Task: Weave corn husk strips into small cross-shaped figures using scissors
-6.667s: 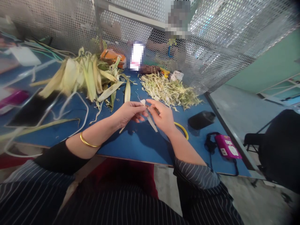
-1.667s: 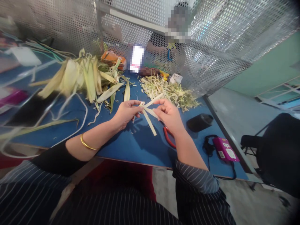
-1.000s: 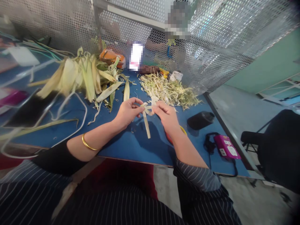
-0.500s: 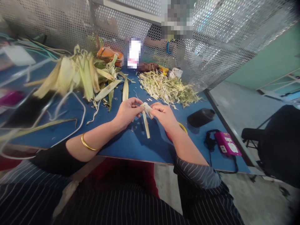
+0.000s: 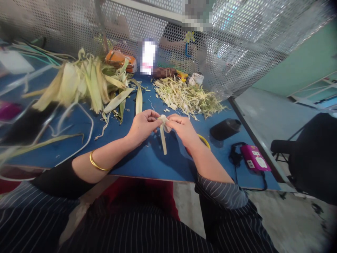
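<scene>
Both my hands meet over the middle of the blue table, pinching a small pale piece of corn husk [image 5: 163, 138] between them. A narrow strip of it hangs down toward the table. My left hand [image 5: 144, 128] grips it from the left with thumb and fingers closed. From the right, my right hand [image 5: 182, 127] pinches its other side. The part inside the fingers is mostly hidden. Just beyond my left hand lies a single husk leaf [image 5: 138, 101]. Behind my right hand spreads a heap of shredded husk [image 5: 184, 95].
A pile of whole corn husks [image 5: 89, 84] fills the left. To the right lie a black cylinder [image 5: 225, 129] and a magenta power box [image 5: 255, 158] with its cord. A yellow-rimmed roll [image 5: 204, 141] sits under my right wrist. A perforated metal screen [image 5: 168, 21] stands behind.
The husk piece has turned and bunched slightly between my fingertips, and my right fingers have moved a little closer to the left ones. The view has shifted slightly.
</scene>
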Demonstrator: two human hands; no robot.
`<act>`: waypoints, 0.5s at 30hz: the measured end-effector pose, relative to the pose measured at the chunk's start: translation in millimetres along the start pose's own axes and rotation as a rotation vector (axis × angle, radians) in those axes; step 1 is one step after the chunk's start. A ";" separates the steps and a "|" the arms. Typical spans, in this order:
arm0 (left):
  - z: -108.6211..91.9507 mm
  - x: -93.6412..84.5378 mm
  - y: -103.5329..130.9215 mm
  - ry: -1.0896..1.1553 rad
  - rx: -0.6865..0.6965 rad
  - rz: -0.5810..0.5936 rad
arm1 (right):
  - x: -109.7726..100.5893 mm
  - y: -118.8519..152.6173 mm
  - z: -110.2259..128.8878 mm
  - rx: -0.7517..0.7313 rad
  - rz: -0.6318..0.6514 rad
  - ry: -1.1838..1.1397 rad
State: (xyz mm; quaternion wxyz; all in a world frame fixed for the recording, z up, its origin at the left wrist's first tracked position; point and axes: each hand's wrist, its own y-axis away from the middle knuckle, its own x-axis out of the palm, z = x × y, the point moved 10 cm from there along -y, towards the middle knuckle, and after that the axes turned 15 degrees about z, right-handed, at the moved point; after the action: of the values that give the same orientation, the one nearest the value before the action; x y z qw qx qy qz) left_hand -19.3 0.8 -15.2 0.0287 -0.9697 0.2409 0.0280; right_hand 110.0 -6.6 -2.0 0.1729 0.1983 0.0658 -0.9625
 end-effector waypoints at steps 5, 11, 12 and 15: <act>-4.9 4.9 -0.6 -0.068 0.031 0.050 | -6.7 1.3 6.6 0.011 -0.061 0.244; -2.5 11.3 -1.1 -0.079 -0.023 0.130 | -1.1 0.8 -7.5 0.084 0.011 -0.003; -1.1 13.7 -1.3 -0.079 -0.034 0.156 | 1.1 0.5 -8.2 0.088 0.031 -0.037; 3.2 23.1 -1.7 -0.096 -0.065 0.254 | 0.3 0.9 -8.0 0.095 0.013 -0.101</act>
State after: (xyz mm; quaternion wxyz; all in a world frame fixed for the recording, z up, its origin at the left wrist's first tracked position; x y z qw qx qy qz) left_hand 1.7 -8.3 -19.9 0.0048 -0.9293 0.3593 0.0854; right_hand 113.0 -6.0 -9.5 0.1724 0.1578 0.0100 -0.9722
